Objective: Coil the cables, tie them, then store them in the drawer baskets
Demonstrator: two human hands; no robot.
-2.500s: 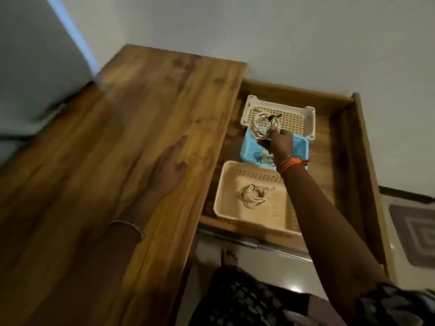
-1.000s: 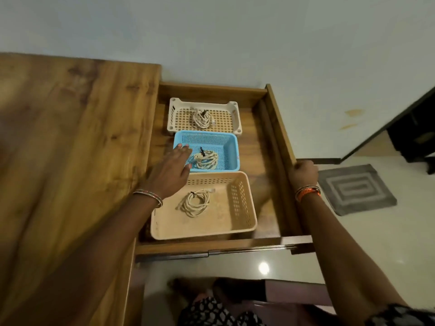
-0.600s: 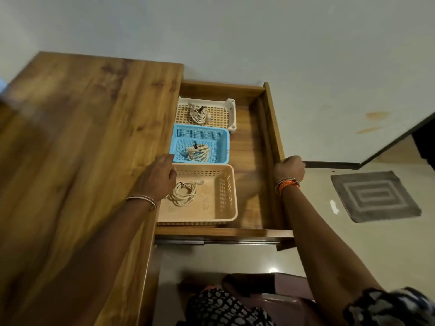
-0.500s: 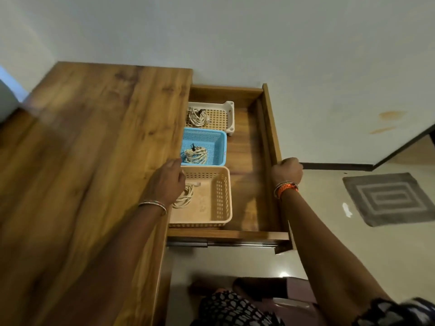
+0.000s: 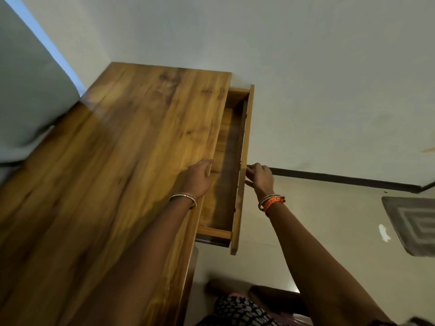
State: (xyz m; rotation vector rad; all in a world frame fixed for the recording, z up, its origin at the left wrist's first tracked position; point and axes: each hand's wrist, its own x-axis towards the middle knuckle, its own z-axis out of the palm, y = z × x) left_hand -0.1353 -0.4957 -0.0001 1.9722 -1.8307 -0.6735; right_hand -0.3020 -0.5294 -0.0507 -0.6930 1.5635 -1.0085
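Observation:
The wooden drawer [image 5: 243, 161] is pushed almost fully under the desk top [image 5: 131, 156]; only a narrow strip of its bare floor shows. The baskets and coiled cables are hidden beneath the desk top. My left hand [image 5: 197, 178] rests on the desk's right edge, fingers curled over it, holding nothing. My right hand [image 5: 260, 176] presses with its fingertips against the outer face of the drawer front, fingers spread.
A pale wall runs behind the desk, with a dark skirting strip [image 5: 341, 178] along the floor. A grey patterned mat [image 5: 414, 224] lies on the tiled floor at the right. A pale rounded surface [image 5: 26, 95] fills the left. My patterned clothing and feet [image 5: 237, 304] are below.
The drawer has slid in under the desk top, hiding all three baskets and their coils. My right hand moved from gripping the drawer front's top edge to pushing its face.

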